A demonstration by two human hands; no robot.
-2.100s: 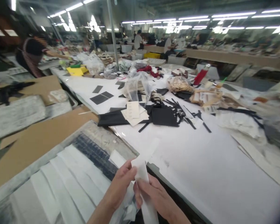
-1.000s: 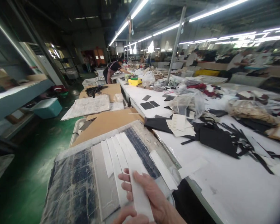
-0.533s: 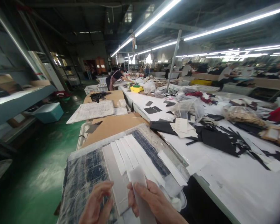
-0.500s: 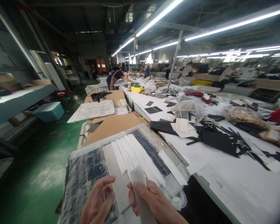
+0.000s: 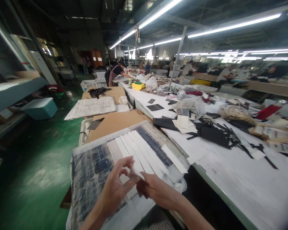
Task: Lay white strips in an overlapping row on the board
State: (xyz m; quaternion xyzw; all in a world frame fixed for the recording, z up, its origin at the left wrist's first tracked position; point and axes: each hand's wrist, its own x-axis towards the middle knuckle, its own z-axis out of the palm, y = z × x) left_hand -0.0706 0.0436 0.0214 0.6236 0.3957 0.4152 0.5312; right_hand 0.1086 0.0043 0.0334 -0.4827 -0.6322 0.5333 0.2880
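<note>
A white strip (image 5: 137, 174), seemingly paper or thin fabric, is held in front of me, seen nearly edge-on. My right hand (image 5: 153, 188) grips its near end between thumb and fingers. At the far end, my left hand (image 5: 118, 182) has its thumb and curled fingers around the strip, index finger raised. Below both hands, several long white strips (image 5: 144, 151) lie fanned side by side on a worn dark-blue plaid board (image 5: 91, 179). One separate white strip (image 5: 174, 158) rests at the board's right side.
On the right runs a long white table (image 5: 220, 172) with black cut pieces (image 5: 212, 135), cream cards (image 5: 183, 124) and plastic bags (image 5: 189, 107). Brown cardboard (image 5: 115, 123) lies beyond the board. Farther off, a person (image 5: 114, 75) bends over the table. A blue bin (image 5: 40, 108) stands on the green floor.
My left hand has moved right and up to the strip in my right hand. The strip has tipped from upright to nearly edge-on. The view has shifted slightly.
</note>
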